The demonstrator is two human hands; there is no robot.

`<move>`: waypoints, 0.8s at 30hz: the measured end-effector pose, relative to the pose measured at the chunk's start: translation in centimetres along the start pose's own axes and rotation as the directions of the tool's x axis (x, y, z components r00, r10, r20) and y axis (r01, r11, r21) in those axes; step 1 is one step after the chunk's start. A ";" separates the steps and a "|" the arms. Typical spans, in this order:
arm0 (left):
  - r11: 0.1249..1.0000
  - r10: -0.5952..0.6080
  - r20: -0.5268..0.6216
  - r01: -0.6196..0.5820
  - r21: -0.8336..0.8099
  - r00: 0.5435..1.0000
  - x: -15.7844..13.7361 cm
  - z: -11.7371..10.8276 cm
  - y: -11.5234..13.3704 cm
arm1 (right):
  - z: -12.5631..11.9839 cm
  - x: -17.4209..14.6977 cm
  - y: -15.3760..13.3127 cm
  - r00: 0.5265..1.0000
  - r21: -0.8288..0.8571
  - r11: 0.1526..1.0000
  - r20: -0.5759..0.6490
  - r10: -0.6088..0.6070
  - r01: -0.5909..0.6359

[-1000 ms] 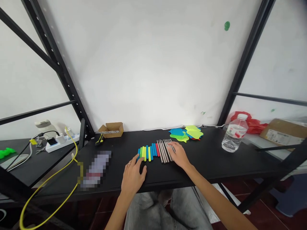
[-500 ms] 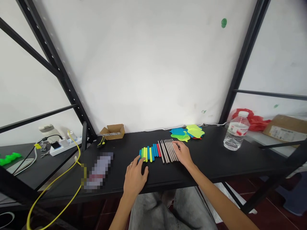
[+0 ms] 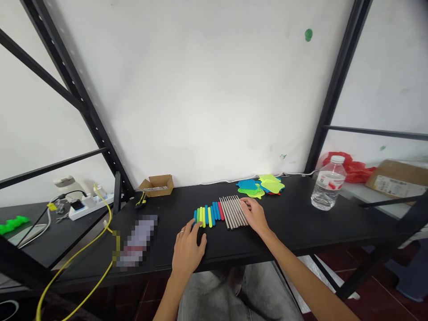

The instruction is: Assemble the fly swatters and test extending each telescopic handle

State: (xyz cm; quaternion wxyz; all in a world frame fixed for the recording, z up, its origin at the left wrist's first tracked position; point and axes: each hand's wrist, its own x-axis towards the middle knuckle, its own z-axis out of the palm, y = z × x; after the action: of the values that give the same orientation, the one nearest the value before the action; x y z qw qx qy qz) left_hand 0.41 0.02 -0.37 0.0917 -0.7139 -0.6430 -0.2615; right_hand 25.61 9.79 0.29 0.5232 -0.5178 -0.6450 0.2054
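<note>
Resting flat, fingers apart, gripping nothing: right hand point(image 3: 256, 216) against thin grey metal rods point(image 3: 233, 212), left hand point(image 3: 188, 249) beside coloured plastic sticks point(image 3: 207, 214), mid black worktop point(image 3: 301, 227). Both rows look aligned; little tidying left.

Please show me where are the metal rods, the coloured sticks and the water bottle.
metal rods point(image 3: 233, 212), head view, middle of the row.
coloured sticks point(image 3: 207, 215), head view, middle of the row.
water bottle point(image 3: 323, 183), head view, on its label.
</note>
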 end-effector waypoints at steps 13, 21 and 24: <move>1.000 0.002 0.008 -0.002 0.015 1.000 0.0 -0.1 0.1 | -0.2 0.1 0.0 1.000 -0.022 1.000 -0.007 0.008 -0.008; 1.000 -0.012 0.023 0.011 0.017 1.000 0.0 -0.3 0.2 | -0.3 0.1 0.1 1.000 -0.009 1.000 -0.018 0.012 -0.013; 1.000 -0.027 0.009 0.027 0.015 1.000 0.0 -0.2 0.2 | -0.3 0.2 0.2 0.999 -0.005 1.000 -0.037 0.008 -0.008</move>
State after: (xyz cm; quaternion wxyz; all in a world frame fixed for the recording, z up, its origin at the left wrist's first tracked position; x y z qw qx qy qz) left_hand 0.56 -0.12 -0.14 0.0907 -0.7055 -0.6551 -0.2546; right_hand 25.96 9.90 0.35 0.5330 -0.5254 -0.6335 0.1963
